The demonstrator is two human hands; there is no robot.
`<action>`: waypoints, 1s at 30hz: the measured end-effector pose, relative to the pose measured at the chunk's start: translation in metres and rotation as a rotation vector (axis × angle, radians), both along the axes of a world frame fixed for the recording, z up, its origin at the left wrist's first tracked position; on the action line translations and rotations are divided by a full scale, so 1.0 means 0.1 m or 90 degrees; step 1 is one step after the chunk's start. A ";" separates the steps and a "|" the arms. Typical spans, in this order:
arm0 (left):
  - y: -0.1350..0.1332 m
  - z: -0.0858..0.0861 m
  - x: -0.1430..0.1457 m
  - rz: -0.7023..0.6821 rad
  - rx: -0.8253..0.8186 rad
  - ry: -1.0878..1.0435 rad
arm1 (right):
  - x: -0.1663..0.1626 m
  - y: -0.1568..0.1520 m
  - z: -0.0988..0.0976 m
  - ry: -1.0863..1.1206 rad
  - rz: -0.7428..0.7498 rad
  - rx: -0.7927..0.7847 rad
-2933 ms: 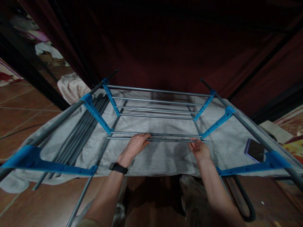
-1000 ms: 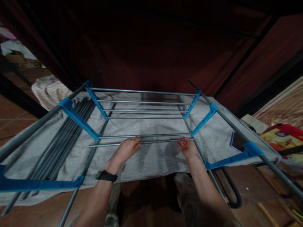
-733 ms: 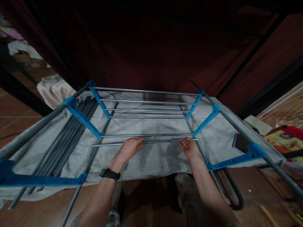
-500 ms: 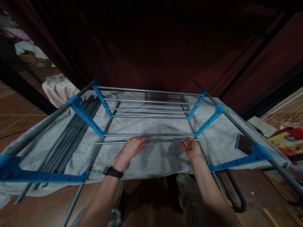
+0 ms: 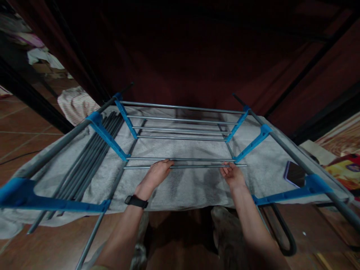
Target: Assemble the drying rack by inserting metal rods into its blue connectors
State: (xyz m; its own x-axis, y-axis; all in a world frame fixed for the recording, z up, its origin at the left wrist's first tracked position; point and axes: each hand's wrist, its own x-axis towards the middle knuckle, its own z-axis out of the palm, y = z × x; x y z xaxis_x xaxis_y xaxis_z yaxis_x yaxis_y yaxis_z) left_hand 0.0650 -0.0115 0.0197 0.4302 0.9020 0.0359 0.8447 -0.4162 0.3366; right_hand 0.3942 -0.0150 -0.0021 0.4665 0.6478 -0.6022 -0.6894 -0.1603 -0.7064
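Note:
A thin grey metal rod [image 5: 197,166] lies level across both hands, just in front of a rack frame with blue plastic brackets [image 5: 108,138]. My left hand [image 5: 159,172], with a dark band on its wrist, is closed round the rod left of its middle. Nearer its right end, my right hand [image 5: 233,174] pinches the same rod between thumb and fingers. Beyond it, a crossbar [image 5: 182,160] spans the front ends of two brackets. Several more crossbars [image 5: 180,139] join the rear brackets. Thicker side tubes [image 5: 67,142] carry the brackets.
Loose grey tubes [image 5: 97,157] lie in a bundle on the left of the grey cloth [image 5: 180,191]. A phone [image 5: 294,174] rests on the right, near a red and yellow packet [image 5: 344,168]. A dark red curtain [image 5: 180,56] hangs behind.
Held by both hands, the rod has shifted right relative to the frame; its left end now sits at the left tube. The whole view has also drifted slightly.

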 end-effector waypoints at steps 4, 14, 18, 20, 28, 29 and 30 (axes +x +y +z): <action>0.00 0.05 -0.06 0.031 -0.011 0.030 | 0.12 0.00 0.02 -0.010 -0.014 0.009; 0.00 0.09 -0.31 0.248 0.126 0.025 | 0.31 0.03 0.01 0.005 -0.050 -0.009; -0.02 0.10 -0.39 0.422 0.242 -0.098 | 0.34 0.02 -0.01 -0.002 -0.050 0.000; 0.01 0.08 -0.42 0.481 0.263 -0.222 | 0.34 0.02 -0.01 -0.001 -0.043 0.005; 0.16 0.03 -0.43 0.464 0.039 -1.024 | 0.32 0.03 -0.01 0.004 -0.043 -0.001; 0.14 0.05 -0.41 0.467 0.021 -1.065 | 0.31 0.03 -0.01 0.006 -0.042 0.001; 0.13 0.08 -0.40 0.475 0.010 -1.094 | 0.30 0.03 -0.02 0.008 -0.040 0.002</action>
